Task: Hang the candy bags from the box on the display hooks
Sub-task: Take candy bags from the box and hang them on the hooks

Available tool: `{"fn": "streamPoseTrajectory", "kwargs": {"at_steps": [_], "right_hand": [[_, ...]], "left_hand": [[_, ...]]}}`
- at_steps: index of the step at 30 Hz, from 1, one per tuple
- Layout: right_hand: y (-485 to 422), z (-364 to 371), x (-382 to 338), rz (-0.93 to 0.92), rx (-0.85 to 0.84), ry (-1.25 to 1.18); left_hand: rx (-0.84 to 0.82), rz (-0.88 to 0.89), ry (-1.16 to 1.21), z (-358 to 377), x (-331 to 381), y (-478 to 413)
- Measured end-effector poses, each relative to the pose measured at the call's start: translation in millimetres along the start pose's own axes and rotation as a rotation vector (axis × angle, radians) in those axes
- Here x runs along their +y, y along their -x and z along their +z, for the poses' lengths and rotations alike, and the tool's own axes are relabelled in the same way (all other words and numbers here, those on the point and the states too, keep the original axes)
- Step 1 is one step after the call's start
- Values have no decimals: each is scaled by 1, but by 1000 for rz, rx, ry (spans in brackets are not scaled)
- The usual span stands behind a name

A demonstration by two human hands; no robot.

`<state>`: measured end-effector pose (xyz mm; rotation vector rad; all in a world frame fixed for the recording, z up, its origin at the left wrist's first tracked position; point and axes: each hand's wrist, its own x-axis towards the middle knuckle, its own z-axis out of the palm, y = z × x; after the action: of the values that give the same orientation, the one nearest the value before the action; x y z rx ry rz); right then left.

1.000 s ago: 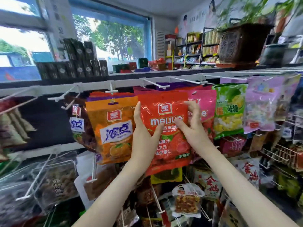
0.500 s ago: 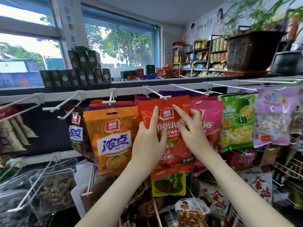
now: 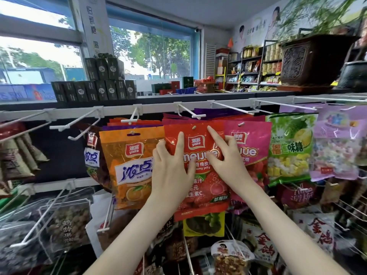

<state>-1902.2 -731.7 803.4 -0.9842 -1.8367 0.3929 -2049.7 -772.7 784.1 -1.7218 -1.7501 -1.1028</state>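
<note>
A red Yake strawberry candy bag (image 3: 206, 187) hangs in the middle of the top row. A white hook tip shows through the hole at its top. The white display hook (image 3: 195, 115) sticks out just above it. My left hand (image 3: 171, 165) holds the bag's left edge, index finger straight up the front. My right hand (image 3: 224, 159) holds the right edge, its index finger pointing up near the hole. An orange candy bag (image 3: 129, 167) hangs to the left and a pink candy bag (image 3: 252, 149) to the right. No box is in view.
Bare white hooks (image 3: 75, 124) jut out at the upper left. A green durian candy bag (image 3: 288, 147) and a purple bag (image 3: 337, 143) hang on the right. Lower hooks (image 3: 107, 217) carry nut and snack packs. Dark boxes (image 3: 95, 90) stand on the shelf top.
Both hands have lifted the red bag until its hole sits at the hook tip. My index fingers have shifted onto the bag's front. The view has tilted upward.
</note>
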Motion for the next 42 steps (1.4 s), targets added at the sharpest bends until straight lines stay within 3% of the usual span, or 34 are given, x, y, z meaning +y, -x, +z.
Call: {"fn": "streamPoseTrajectory", "kwargs": {"at_steps": [5, 10, 13, 21, 30, 36, 42], "right_hand": [[2, 5, 0, -2, 34, 81], [-3, 9, 4, -162, 158, 534], [-8, 15, 7, -292, 90, 554], [-17, 26, 11, -271, 50, 556], [-4, 22, 14, -295, 66, 562], [41, 2, 31, -258, 165, 538], [105, -57, 66, -109, 252, 605]], "left_hand": [[16, 149, -215, 5, 5, -7], [-26, 176, -286, 12, 4, -13], [-16, 184, -284, 16, 2, -13], [11, 205, -286, 23, -1, -18], [28, 216, -156, 22, 8, -1], [89, 372, 90, 21, 41, 29], [-65, 509, 327, 45, 104, 72]]}}
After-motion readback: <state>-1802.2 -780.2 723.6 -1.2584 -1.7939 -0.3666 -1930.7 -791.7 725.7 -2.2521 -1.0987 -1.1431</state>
